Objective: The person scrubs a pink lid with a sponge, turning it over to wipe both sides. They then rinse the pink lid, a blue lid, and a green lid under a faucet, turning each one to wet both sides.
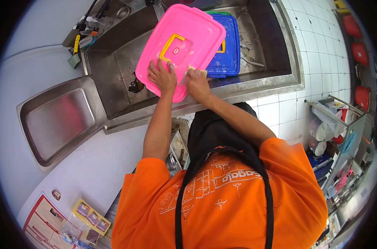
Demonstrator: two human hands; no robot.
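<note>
A pink plastic lid (196,31) with a yellow handle (168,45) is tilted over the sink, and white suds show on it. My left hand (163,78) lies on its lower left part, the fingers spread near the handle. Close by, my right hand (197,86) is closed round a pale yellow sponge (203,72) and presses it to the lid near the right edge. Behind the pink lid is a blue plastic lid (230,45), partly hidden, with a thin green edge (219,13) showing beyond it.
The steel sink (296,62) has two basins and a raised rim. A rectangular steel pan (63,120) stands to the left. A green-and-yellow brush (75,52) hangs at the sink's left corner. Yellow packets (90,216) lie at lower left, and a cluttered rack (342,124) stands at right.
</note>
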